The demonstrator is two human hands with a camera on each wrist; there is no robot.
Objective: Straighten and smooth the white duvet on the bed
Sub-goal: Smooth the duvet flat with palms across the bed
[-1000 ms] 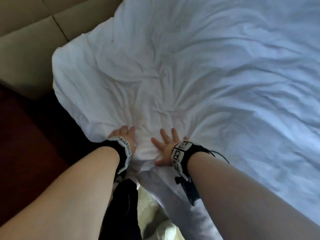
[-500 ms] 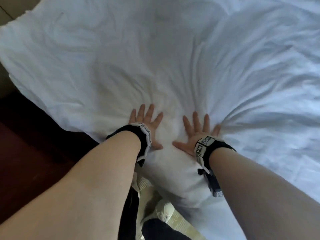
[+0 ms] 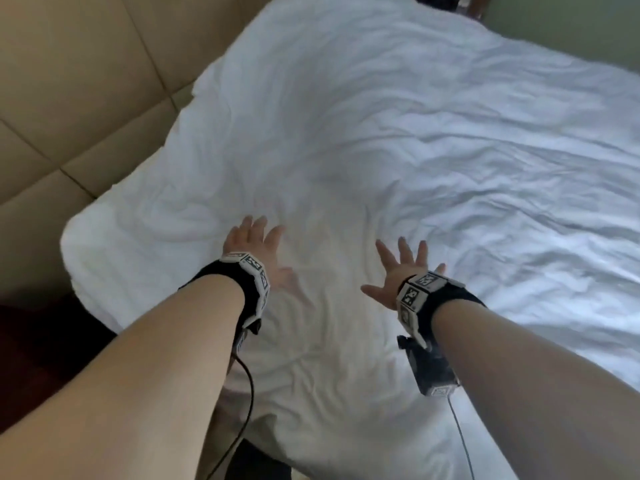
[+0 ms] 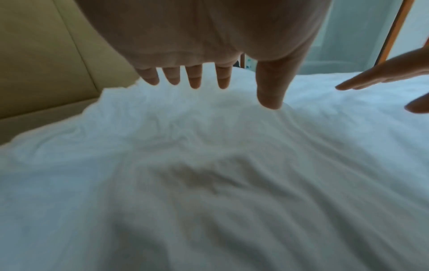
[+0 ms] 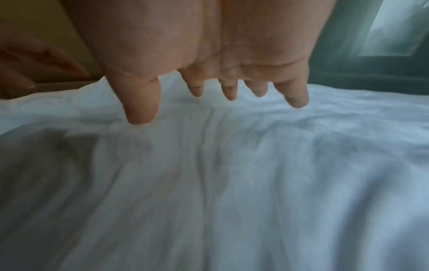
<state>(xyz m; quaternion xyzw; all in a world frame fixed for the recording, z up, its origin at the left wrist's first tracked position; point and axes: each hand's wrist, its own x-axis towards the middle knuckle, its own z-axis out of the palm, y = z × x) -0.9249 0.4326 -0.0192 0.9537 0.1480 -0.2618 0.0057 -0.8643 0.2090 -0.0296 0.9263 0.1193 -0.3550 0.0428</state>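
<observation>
The white duvet covers the bed, creased all over, with a rounded corner at the near left. My left hand is spread flat over the cloth near that corner, fingers straight and apart. About a hand's width to its right, my right hand is spread the same way. In the left wrist view the left hand hovers just over the duvet. In the right wrist view the right hand also sits a little above the duvet. Neither hand holds any cloth.
A beige padded headboard stands along the duvet's left edge. Dark floor lies beside the bed at the lower left. A greenish wall runs behind the far side. Cables hang from both wrist cameras.
Both hands slid forward from the near edge and spread wider apart. Their fingers went from pressing into the cloth to hovering just over it. The creases between them look flatter.
</observation>
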